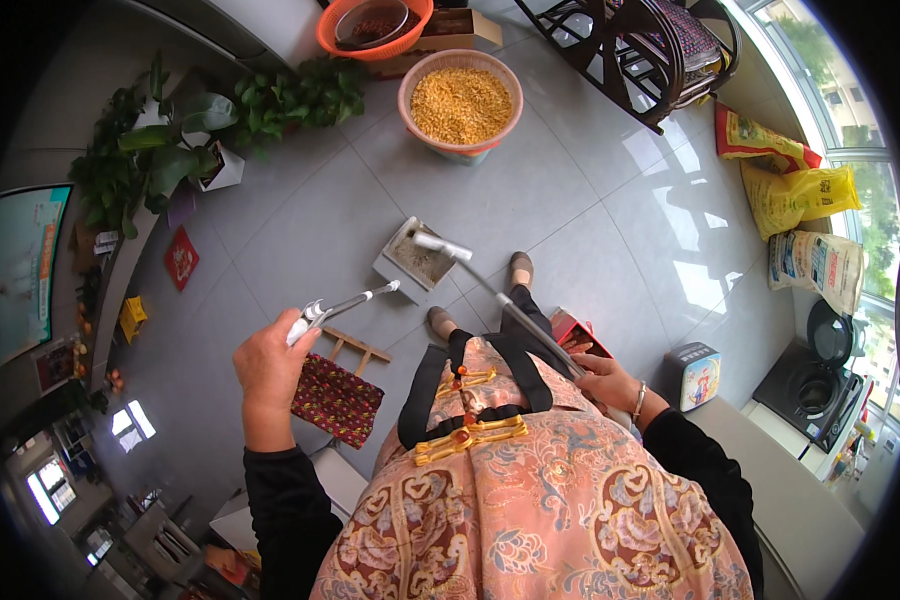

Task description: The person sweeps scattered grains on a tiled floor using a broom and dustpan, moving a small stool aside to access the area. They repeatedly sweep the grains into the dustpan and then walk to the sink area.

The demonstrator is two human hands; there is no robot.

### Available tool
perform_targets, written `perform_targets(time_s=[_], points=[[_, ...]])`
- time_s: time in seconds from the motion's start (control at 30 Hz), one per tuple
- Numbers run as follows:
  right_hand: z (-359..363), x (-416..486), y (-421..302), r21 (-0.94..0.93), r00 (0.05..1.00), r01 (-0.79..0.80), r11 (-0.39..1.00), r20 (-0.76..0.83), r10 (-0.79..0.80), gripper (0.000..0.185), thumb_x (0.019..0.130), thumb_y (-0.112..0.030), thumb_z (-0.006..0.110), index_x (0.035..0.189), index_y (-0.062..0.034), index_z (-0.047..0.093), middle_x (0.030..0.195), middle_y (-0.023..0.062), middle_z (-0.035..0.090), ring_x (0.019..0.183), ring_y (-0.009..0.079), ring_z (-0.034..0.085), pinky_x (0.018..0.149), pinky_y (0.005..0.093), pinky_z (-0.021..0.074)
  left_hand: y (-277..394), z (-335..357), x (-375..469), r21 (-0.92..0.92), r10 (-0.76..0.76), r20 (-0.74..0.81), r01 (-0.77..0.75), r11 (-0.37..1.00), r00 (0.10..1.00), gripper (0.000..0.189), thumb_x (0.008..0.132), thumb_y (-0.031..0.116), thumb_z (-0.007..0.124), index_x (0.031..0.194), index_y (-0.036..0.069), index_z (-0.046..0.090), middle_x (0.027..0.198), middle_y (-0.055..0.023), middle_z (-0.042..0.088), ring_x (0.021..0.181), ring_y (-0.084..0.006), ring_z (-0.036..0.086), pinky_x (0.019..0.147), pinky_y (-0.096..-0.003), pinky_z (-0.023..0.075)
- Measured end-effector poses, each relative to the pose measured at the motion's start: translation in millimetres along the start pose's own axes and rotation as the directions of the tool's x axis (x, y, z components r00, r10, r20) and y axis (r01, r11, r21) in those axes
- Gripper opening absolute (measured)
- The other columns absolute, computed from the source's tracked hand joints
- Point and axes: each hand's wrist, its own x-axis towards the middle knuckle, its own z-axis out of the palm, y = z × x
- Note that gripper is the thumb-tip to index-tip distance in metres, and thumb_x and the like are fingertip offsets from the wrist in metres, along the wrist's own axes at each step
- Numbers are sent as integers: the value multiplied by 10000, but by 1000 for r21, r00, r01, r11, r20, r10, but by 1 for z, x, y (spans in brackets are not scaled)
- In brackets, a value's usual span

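My left hand (274, 367) grips the white top end of a long-handled dustpan's metal pole (356, 300). The dustpan's pan (401, 274) rests on the floor and holds grey-brown debris. My right hand (604, 379) is closed around the metal pole of a broom (525, 319), low by my right side. The white broom head (442, 245) lies over the pan, across its right part. My two shoes show on the floor just below and to the right of the pan.
A basin of yellow kernels (461, 105) stands ahead, with an orange basket (375, 30) behind it. A cloth-covered stool (337, 397) is at my left, a red box (581, 334) at my right. Potted plants (221, 169), a rocking chair (652, 67) and filled sacks (784, 195) line the sides.
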Motion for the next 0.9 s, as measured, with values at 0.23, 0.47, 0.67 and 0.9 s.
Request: perform_targets(time_s=[0.23, 0.47, 0.67, 0.9], points=[[-7, 10, -7, 49, 945, 117, 992, -314, -96, 624, 865, -87, 528, 1456, -32, 336, 657, 51, 554, 417, 148, 502, 375, 309, 415, -34, -5, -23, -113, -97, -11, 95, 989, 995, 261, 733, 260, 779, 923, 115, 672, 698, -142, 626, 632, -324, 606, 555, -381, 454], [-25, 53, -11, 110, 916, 93, 990, -399, -41, 631, 860, -74, 509, 1458, -10, 318, 693, 76, 565, 480, 160, 533, 421, 324, 447, -55, -30, -56, -149, -223, 14, 222, 964, 975, 300, 731, 262, 789, 968, 112, 681, 696, -144, 623, 594, -301, 595, 548, -361, 452], [19, 71, 12, 81, 988, 121, 989, -107, -112, 551, 904, -72, 528, 1437, -64, 390, 717, 27, 580, 464, 127, 495, 402, 277, 400, -42, -12, -61, -28, -145, 17, 145, 989, 989, 282, 749, 300, 771, 963, 141, 679, 690, -120, 626, 608, -315, 602, 544, -383, 450], [33, 46, -13, 60, 982, 88, 994, 161, -97, 537, 917, -90, 560, 1408, 40, 387, 804, 41, 620, 627, 104, 584, 539, 242, 473, -68, 0, -80, -33, -191, -4, 190, 981, 982, 285, 746, 312, 772, 964, 152, 683, 690, -116, 630, 616, -315, 612, 542, -384, 457]])
